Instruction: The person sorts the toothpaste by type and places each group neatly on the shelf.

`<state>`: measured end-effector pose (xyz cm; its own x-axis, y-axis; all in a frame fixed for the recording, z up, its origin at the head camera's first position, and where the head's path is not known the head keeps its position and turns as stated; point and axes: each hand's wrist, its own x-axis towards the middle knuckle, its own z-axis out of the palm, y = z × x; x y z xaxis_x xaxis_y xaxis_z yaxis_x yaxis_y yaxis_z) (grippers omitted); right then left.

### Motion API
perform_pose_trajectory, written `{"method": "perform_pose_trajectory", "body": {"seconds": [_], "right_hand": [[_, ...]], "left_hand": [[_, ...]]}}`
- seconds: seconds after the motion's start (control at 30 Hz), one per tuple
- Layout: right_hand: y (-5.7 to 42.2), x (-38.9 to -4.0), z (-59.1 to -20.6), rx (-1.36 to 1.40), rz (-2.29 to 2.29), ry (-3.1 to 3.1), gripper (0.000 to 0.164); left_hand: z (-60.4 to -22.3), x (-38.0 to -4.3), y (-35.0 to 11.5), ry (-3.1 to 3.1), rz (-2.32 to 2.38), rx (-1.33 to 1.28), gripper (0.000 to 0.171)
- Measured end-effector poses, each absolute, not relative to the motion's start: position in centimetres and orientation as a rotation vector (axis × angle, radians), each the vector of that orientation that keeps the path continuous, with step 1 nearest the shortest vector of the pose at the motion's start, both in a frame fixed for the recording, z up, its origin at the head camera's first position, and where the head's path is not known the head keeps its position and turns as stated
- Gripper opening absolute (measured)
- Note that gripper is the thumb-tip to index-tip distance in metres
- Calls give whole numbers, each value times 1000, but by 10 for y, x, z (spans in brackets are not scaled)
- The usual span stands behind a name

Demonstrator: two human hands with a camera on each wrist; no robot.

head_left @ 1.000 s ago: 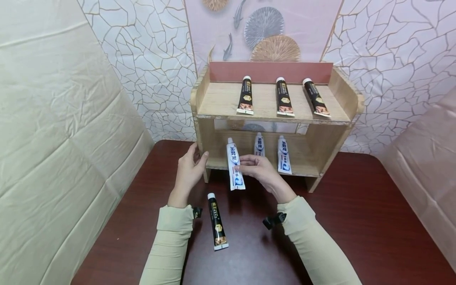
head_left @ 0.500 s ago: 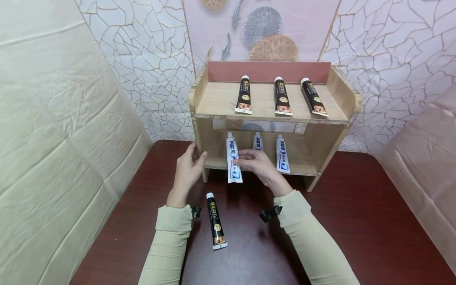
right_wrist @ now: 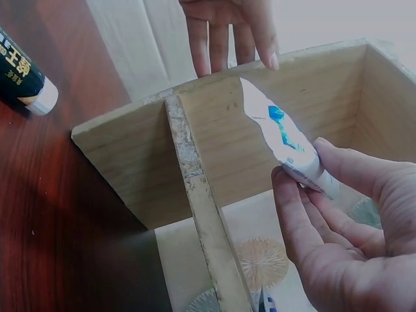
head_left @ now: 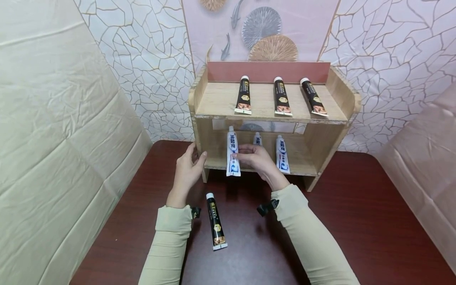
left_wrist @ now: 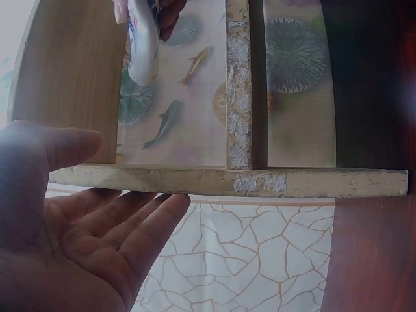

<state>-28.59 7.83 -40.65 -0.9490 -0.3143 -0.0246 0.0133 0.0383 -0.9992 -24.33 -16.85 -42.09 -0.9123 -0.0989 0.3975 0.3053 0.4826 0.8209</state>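
Note:
My right hand (head_left: pixel 257 158) pinches a white toothpaste tube (head_left: pixel 233 154) with blue lettering between thumb and fingers. The tube is cap-end up, at the front left of the lower shelf opening; the right wrist view shows its crimped end (right_wrist: pixel 255 101) toward the left panel. At that wooden side panel (left_wrist: pixel 175 180), my left hand (head_left: pixel 189 168) has its fingers along the outside and its thumb on the inner side, fairly straight. Two more white tubes (head_left: pixel 283 154) lie on the lower shelf, one partly hidden behind my right hand.
The two-tier wooden rack (head_left: pixel 270 118) stands on a dark red table (head_left: pixel 374 221). Three black toothpaste tubes (head_left: pixel 281 96) lie along its upper shelf. Another black tube (head_left: pixel 216 221) rests on the table between my forearms. Patterned wall covering (head_left: pixel 153 59) rises behind.
My right hand has moved the white tube up and forward, into the lower opening's left part. The left hand stays at the side panel.

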Motion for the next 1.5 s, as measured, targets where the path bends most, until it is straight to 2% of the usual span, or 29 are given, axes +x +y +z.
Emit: {"method": "perform_pose_trajectory", "body": {"seconds": [0.53, 1.0, 1.5], "right_hand": [[77, -301, -408, -302, -1985, 2142, 60], [69, -312, -404, -279, -1995, 2136, 52], [64, -320, -402, -184, -2013, 2128, 56]], "left_hand": [[-422, -244, -169, -2325, -1427, -192, 49], [-421, -244, -169, -2333, -1418, -197, 48], [-420, -243, -170, -2334, -1416, -198, 49]]}}
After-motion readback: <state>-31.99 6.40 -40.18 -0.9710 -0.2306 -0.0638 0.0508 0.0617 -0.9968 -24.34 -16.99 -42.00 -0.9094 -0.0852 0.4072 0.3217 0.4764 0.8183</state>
